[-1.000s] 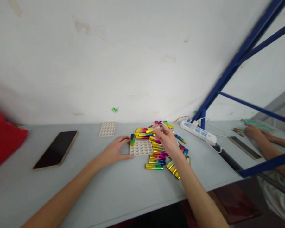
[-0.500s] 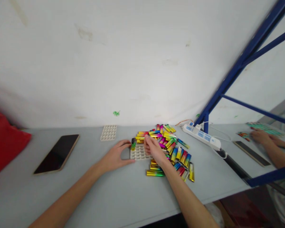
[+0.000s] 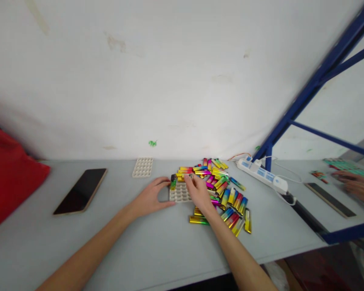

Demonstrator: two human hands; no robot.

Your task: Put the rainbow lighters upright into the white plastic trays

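Observation:
A pale tray with rows of round holes (image 3: 179, 195) lies on the grey table, with one green and yellow lighter (image 3: 173, 182) upright at its back left corner. My left hand (image 3: 153, 196) rests at the tray's left edge, thumb and fingers spread apart around that side. Over the tray's right part is my right hand (image 3: 197, 192), its fingers pinched together; what they hold is mostly hidden, with only a small dark tip showing. Many shiny multicoloured lighters (image 3: 221, 188) lie in a loose pile beside and behind my right hand.
A second holed tray (image 3: 142, 167) lies near the wall. Left of it are a dark phone (image 3: 81, 191) and a red bag (image 3: 12, 173). A white power strip (image 3: 262, 175) sits right of the pile, by a blue metal frame (image 3: 268, 155). Another person's hand (image 3: 356, 184) is at far right.
The view has shifted slightly, moving the table items rightward. My right hand has tilted a little over the tray, fingers still closed. The other person's hands have moved right.

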